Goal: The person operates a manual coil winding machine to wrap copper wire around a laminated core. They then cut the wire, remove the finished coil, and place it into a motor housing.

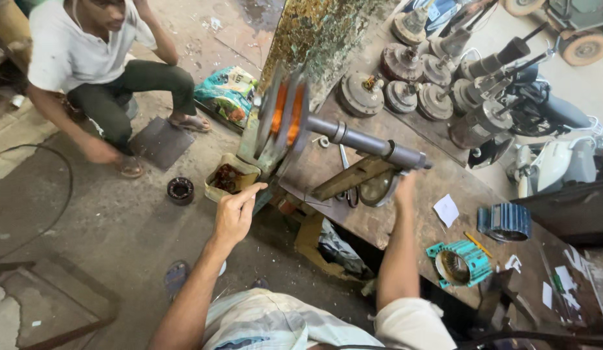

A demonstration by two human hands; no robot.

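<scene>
- Head view: the left hand [235, 212] hangs in the air with fingers loosely curled and apart, gripping nothing, just at 7 o'clock from the blurred, spinning spool [283, 116] wound with orange copper wire.
- The right hand [405, 183] reaches up to the end of the grey steel shaft [369, 142] at 3 o'clock of the spool; motion blur hides whether it is clamped on it.
- The shaft sits on a rusty bracket on the scarred wooden counter [405, 214].
- At 5 o'clock, a ribbed turquoise motor housing [460, 262] lies on the counter.
- At 1 o'clock stand dull round metal motor parts [405, 65].
- At 10 o'clock, another person [100, 71] crouches on the dusty concrete floor [107, 240].
</scene>
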